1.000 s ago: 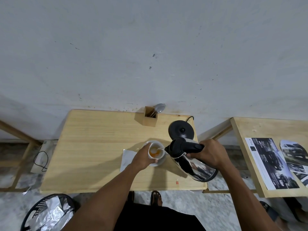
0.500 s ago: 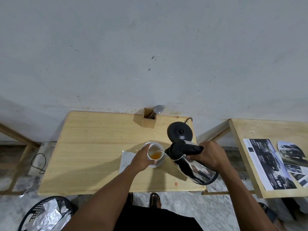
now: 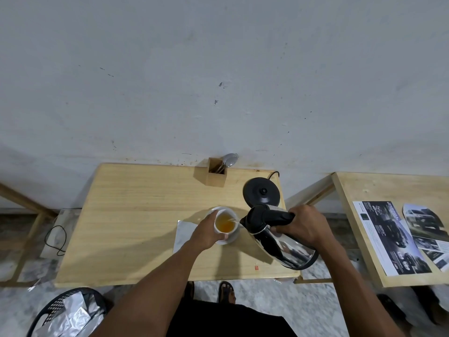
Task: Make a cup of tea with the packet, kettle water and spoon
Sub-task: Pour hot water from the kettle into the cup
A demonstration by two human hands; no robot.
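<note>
Hands | left (image 3: 206,231) wraps cup (image 3: 225,223) | right (image 3: 302,224) grips tilted kettle (image 3: 279,242) handle

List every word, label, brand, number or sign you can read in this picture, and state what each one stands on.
None can be read for certain.
Printed sheet on the right-hand table: white lettering and large numerals beside car photos, too small and blurred to read.
Cut-out car pictures beside it: any print is too small to read.
Kettle, kettle base, cup, wooden spoon holder: no lettering visible.
</note>
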